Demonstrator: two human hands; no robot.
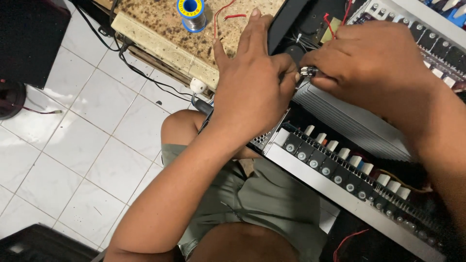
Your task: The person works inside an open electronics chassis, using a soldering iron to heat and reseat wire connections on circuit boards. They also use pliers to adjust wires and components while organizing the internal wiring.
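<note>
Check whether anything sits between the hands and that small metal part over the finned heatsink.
Nothing visible does. Both the left hand and right hand already meet at the small metal part, just above the heatsink. The fingers hide how it is gripped.

Your two hands meet over the open amplifier chassis (pixel 359 126) in the upper middle of the frame.

Your left hand (pixel 252 87) lies flat on the edge of the chassis, fingers spread toward the top. Your right hand (pixel 374 58) comes from the right and pinches a small metal part (pixel 307 72) just above the grey finned heat sink (pixel 349 119). Below it, toward the lower right, runs a row of transistors (pixel 340 167) on a metal bar. At the top you see a blue solder spool (pixel 191 13) on a stained board (pixel 165 24). White floor tiles (pixel 82 140) fill the left side.
</note>
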